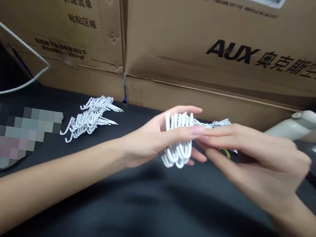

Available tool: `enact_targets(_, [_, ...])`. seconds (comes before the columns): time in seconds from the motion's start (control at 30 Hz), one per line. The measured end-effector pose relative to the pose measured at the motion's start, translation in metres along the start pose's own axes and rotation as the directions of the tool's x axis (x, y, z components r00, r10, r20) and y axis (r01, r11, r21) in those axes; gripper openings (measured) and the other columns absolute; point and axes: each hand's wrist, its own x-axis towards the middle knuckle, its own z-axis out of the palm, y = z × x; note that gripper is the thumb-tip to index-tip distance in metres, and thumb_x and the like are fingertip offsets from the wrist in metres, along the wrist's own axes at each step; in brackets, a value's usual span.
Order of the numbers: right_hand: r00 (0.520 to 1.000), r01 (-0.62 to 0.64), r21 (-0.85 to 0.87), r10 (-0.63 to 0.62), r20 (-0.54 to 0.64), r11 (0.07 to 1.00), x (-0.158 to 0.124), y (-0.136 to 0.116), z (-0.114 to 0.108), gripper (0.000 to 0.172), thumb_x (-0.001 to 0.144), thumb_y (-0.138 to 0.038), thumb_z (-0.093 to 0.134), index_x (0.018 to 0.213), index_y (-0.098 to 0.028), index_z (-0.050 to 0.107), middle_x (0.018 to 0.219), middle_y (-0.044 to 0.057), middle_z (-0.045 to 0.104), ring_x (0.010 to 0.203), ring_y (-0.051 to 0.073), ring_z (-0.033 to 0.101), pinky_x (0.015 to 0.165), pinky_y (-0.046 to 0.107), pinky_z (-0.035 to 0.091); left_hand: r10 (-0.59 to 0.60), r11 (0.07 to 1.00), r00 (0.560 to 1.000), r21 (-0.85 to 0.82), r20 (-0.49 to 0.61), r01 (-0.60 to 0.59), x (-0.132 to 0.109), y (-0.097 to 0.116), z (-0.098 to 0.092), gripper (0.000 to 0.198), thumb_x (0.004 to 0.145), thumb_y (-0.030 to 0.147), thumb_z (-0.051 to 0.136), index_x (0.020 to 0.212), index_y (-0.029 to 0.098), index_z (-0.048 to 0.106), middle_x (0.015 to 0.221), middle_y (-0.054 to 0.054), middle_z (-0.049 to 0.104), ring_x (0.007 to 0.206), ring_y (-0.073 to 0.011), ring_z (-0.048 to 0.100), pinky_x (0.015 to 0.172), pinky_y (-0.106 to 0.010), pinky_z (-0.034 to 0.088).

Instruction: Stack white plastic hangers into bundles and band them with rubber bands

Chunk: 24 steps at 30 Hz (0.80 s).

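My left hand [154,140] is closed around a bundle of white plastic hooks [179,139], held upright above the black table [132,209]. My right hand [247,159] reaches in from the right, its fingers stretched out together and touching the top of the bundle. A loose heap of white hooks [218,123] lies just behind the hands. A tidier stack of white hooks [91,118] rests on the table to the left, apart from both hands.
Large brown cardboard boxes [215,52] form a wall along the table's far edge. A white cable [21,58] runs at the left, a white device [296,123] lies at the right, and a pixelated patch [6,139] covers the left.
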Motion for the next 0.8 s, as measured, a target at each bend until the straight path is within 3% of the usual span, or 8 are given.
enact_targets(0.2, [0.998, 0.058, 0.110, -0.062, 0.033, 0.992, 0.016, 0.008, 0.015, 0.017, 0.079, -0.009, 0.064, 0.084, -0.023, 0.071, 0.084, 0.002, 0.073, 0.078, 0.015, 0.069, 0.071, 0.027, 0.057, 0.057, 0.998, 0.994, 0.042, -0.092, -0.053, -0.003, 0.003, -0.011, 0.035, 0.077, 0.024, 0.070, 0.107, 0.021, 0.054, 0.078, 0.001, 0.067, 0.061, -0.0129, 0.068, 0.058, -0.024, 0.057])
enact_targets(0.3, [0.991, 0.008, 0.248, -0.041, 0.128, 0.969, 0.016, 0.021, 0.032, 0.016, 0.078, -0.016, 0.065, 0.092, -0.022, 0.069, 0.096, 0.004, 0.071, 0.082, 0.015, 0.067, 0.072, 0.027, 0.056, 0.057, 0.997, 0.976, 0.069, -0.208, -0.044, -0.008, 0.001, -0.028, 0.031, 0.075, 0.021, 0.070, 0.102, 0.021, 0.055, 0.074, 0.002, 0.067, 0.056, -0.0122, 0.066, 0.053, -0.022, 0.056])
enact_targets(0.4, [0.986, -0.150, 0.402, 0.103, 0.135, 0.903, 0.008, 0.043, 0.053, 0.026, 0.078, -0.019, 0.064, 0.103, -0.019, 0.062, 0.113, 0.008, 0.062, 0.070, 0.011, 0.063, 0.061, 0.024, 0.054, 0.102, 0.995, 0.913, 0.037, -0.396, -0.095, -0.015, -0.002, -0.052, 0.031, 0.074, 0.019, 0.070, 0.101, 0.021, 0.055, 0.091, -0.001, 0.070, 0.056, -0.0097, 0.066, 0.054, -0.021, 0.056])
enact_targets(0.47, [0.966, -0.254, 0.462, 0.248, 0.074, 0.850, 0.000, 0.057, 0.069, 0.014, 0.082, -0.018, 0.057, 0.096, -0.017, 0.059, 0.097, 0.005, 0.063, 0.060, 0.008, 0.057, 0.055, 0.023, 0.050, 0.096, 0.992, 0.848, -0.020, -0.521, -0.125, -0.018, -0.003, -0.069, 0.030, 0.074, 0.018, 0.070, 0.100, 0.020, 0.055, 0.093, 0.000, 0.070, 0.057, -0.0077, 0.065, 0.055, -0.019, 0.056])
enact_targets(0.53, [0.915, -0.396, 0.399, 0.317, 0.251, 0.827, -0.010, 0.067, 0.083, 0.007, 0.083, -0.018, 0.054, 0.088, -0.015, 0.059, 0.081, 0.002, 0.061, 0.058, 0.009, 0.054, 0.052, 0.021, 0.046, 0.074, 0.988, 0.783, -0.060, -0.618, -0.142, -0.020, -0.006, -0.083, 0.027, 0.075, 0.017, 0.069, 0.098, 0.019, 0.055, 0.084, 0.001, 0.070, 0.057, -0.0068, 0.064, 0.057, -0.017, 0.056])
enact_targets(0.6, [0.841, -0.448, 0.274, 0.298, 0.452, 0.851, -0.019, 0.071, 0.095, 0.009, 0.084, -0.020, 0.056, 0.086, -0.014, 0.061, 0.079, 0.003, 0.060, 0.058, 0.009, 0.054, 0.051, 0.021, 0.043, 0.051, 0.990, 0.751, -0.069, -0.658, -0.127, -0.020, -0.009, -0.092, 0.027, 0.076, 0.016, 0.068, 0.099, 0.019, 0.055, 0.082, 0.002, 0.069, 0.057, -0.0070, 0.064, 0.058, -0.017, 0.056])
enact_targets(0.7, [0.801, -0.368, 0.161, 0.224, 0.555, 0.916, -0.027, 0.071, 0.106, 0.009, 0.084, -0.020, 0.057, 0.085, -0.014, 0.064, 0.083, 0.004, 0.059, 0.057, 0.008, 0.050, 0.055, 0.023, 0.042, 0.042, 0.996, 0.761, -0.034, -0.647, -0.084, -0.020, -0.017, -0.098, 0.031, 0.074, 0.016, 0.069, 0.102, 0.020, 0.054, 0.092, -0.001, 0.070, 0.057, -0.0082, 0.065, 0.055, -0.020, 0.057])
enact_targets(0.8, [0.770, -0.353, 0.131, 0.209, 0.603, 0.926, -0.026, 0.071, 0.104, 0.011, 0.085, -0.015, 0.053, 0.083, -0.015, 0.064, 0.083, 0.004, 0.058, 0.057, 0.008, 0.050, 0.058, 0.023, 0.042, 0.025, 0.999, 0.814, -0.010, -0.580, -0.037, -0.020, -0.025, -0.095, 0.035, 0.072, 0.016, 0.071, 0.102, 0.021, 0.054, 0.093, -0.001, 0.069, 0.056, -0.0095, 0.064, 0.051, -0.022, 0.057])
